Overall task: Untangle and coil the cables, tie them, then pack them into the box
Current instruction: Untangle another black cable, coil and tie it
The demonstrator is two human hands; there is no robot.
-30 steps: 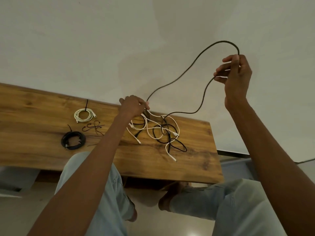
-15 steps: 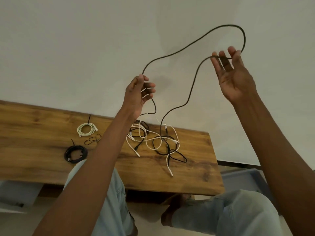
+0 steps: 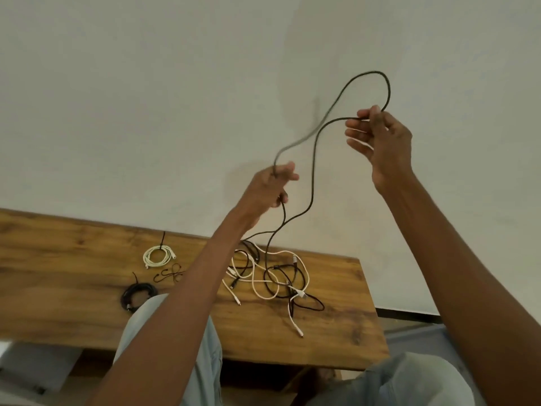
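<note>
Head view. Black cable point(image 3: 314, 159), thin and dark with a matte braided look, arches in one tall loop in front of the pale wall. Right hand point(image 3: 380, 142) pinches it at the loop's right foot, thumb against forefinger, other fingers spread loosely. Left hand point(image 3: 270, 189) grips the other strand, fingers curled round it. From there the cable drops to the wooden table point(image 3: 73, 259), where it runs into a tangle of black and white cables point(image 3: 275, 279). Left of the tangle lie a tied white coil point(image 3: 156, 256), a tied black coil point(image 3: 137, 293) and loose black ties point(image 3: 168, 273).

Versus half a second ago: right hand was open with the cable draped over its fingertips, now it pinches; left hand sits closer to the right; loop is narrower.
</note>
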